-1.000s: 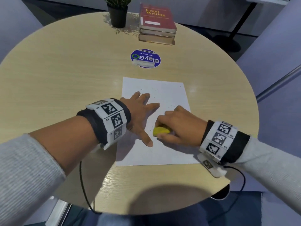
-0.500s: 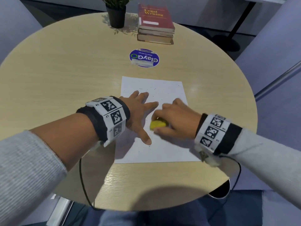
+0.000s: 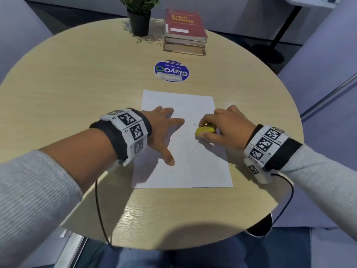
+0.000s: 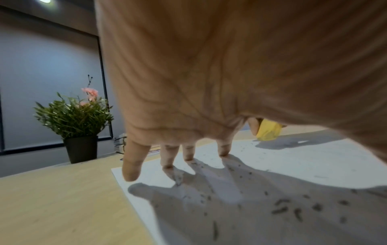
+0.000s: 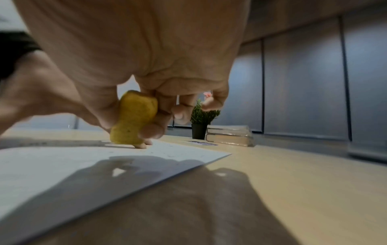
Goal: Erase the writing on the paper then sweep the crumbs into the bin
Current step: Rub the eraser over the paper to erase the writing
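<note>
A white sheet of paper (image 3: 193, 167) lies on the round wooden table (image 3: 77, 84), with dark eraser crumbs (image 4: 280, 208) scattered over it. My left hand (image 3: 166, 130) rests on the paper's left half with fingers spread and straight; in the left wrist view its fingertips (image 4: 167, 165) touch the sheet. My right hand (image 3: 222, 128) pinches a yellow eraser (image 3: 205, 130) near the paper's right edge. In the right wrist view the eraser (image 5: 134, 119) stands between thumb and fingers just above the paper (image 5: 62, 165). No bin is in view.
A round blue sticker (image 3: 171, 71) lies beyond the paper. A potted plant (image 3: 139, 18) and a stack of books (image 3: 184, 32) stand at the table's far edge. Cables hang from both wrist bands over the near edge.
My right hand has carried the eraser to the right, away from my left thumb and toward the paper's right edge. The left hand has stayed in place on the sheet.
</note>
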The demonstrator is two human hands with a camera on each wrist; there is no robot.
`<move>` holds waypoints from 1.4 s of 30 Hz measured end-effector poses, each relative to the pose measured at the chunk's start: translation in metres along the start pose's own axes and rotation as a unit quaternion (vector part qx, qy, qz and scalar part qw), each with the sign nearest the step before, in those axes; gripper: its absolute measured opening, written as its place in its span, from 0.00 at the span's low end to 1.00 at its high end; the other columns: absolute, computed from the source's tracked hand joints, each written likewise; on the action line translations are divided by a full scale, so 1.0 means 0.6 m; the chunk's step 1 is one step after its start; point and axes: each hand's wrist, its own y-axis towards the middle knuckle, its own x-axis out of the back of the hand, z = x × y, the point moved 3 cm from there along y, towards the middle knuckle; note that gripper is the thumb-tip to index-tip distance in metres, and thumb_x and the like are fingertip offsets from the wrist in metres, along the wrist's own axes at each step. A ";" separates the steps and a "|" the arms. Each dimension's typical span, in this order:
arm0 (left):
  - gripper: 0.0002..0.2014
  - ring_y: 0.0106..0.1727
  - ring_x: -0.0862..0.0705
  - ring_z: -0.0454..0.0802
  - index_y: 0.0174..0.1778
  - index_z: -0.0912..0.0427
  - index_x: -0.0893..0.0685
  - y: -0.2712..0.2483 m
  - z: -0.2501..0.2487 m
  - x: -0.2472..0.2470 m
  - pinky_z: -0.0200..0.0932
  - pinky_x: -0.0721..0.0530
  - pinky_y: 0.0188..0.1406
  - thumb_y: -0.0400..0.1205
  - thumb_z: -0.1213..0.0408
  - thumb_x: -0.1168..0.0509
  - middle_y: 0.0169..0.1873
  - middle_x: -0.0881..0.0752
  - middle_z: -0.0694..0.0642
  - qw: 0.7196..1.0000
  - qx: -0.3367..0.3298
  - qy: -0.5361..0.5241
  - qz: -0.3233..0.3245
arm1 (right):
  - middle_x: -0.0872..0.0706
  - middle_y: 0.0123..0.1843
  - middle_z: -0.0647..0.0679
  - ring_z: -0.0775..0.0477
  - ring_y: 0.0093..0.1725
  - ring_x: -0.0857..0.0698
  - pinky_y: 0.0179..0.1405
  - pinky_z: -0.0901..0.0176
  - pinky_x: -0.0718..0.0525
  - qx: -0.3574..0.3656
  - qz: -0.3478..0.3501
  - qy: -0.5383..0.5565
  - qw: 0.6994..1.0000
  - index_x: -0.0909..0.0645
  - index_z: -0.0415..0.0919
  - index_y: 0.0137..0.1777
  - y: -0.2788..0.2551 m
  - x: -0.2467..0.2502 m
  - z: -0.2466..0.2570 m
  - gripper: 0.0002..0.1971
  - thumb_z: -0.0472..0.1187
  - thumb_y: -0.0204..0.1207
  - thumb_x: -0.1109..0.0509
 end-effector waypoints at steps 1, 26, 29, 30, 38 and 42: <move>0.64 0.85 0.52 0.61 0.85 0.39 0.55 0.001 0.001 0.000 0.72 0.34 0.76 0.57 0.22 0.29 0.84 0.50 0.57 1.000 0.002 -0.004 -0.002 | 0.18 0.45 0.52 0.49 0.51 0.20 0.60 0.48 0.34 0.001 0.004 -0.008 1.000 0.23 0.54 0.61 -0.001 -0.002 -0.003 0.23 0.66 0.77 0.47; 0.70 0.85 0.67 0.63 0.85 0.36 0.63 0.017 -0.030 -0.025 0.80 0.52 0.77 0.55 0.25 0.25 0.86 0.66 0.53 0.999 0.022 -0.039 -0.005 | 0.18 0.47 0.49 0.43 0.51 0.19 0.56 0.48 0.34 -0.022 0.003 0.013 1.000 0.27 0.44 0.60 0.012 -0.019 0.034 0.17 0.56 0.82 0.45; 0.70 0.85 0.69 0.62 0.84 0.36 0.66 0.018 -0.028 -0.026 0.81 0.51 0.77 0.56 0.24 0.26 0.85 0.70 0.52 0.999 0.029 -0.036 0.014 | 0.18 0.46 0.49 0.45 0.47 0.21 0.56 0.49 0.31 0.093 0.024 0.043 0.994 0.25 0.45 0.57 -0.012 -0.040 0.084 0.16 0.56 0.80 0.41; 0.70 0.85 0.70 0.62 0.84 0.36 0.67 0.018 -0.028 -0.026 0.81 0.51 0.77 0.56 0.24 0.26 0.85 0.71 0.51 0.999 0.029 -0.034 0.018 | 0.18 0.46 0.50 0.47 0.45 0.21 0.55 0.50 0.30 0.116 0.041 0.071 0.990 0.24 0.45 0.57 -0.018 -0.042 0.093 0.16 0.56 0.80 0.40; 0.69 0.84 0.71 0.63 0.84 0.38 0.68 0.012 -0.032 -0.022 0.82 0.53 0.76 0.59 0.24 0.27 0.84 0.71 0.53 0.999 0.031 -0.033 0.027 | 0.14 0.42 0.47 0.46 0.41 0.18 0.42 0.57 0.28 0.123 0.034 0.135 0.983 0.21 0.41 0.53 -0.015 -0.041 0.089 0.16 0.53 0.77 0.33; 0.69 0.84 0.71 0.63 0.84 0.37 0.67 0.013 -0.033 -0.024 0.81 0.54 0.77 0.58 0.23 0.28 0.85 0.71 0.53 0.999 0.032 -0.036 0.017 | 0.12 0.45 0.47 0.42 0.46 0.16 0.47 0.52 0.22 -0.003 0.008 0.151 0.988 0.20 0.43 0.54 0.010 -0.014 0.021 0.15 0.53 0.77 0.33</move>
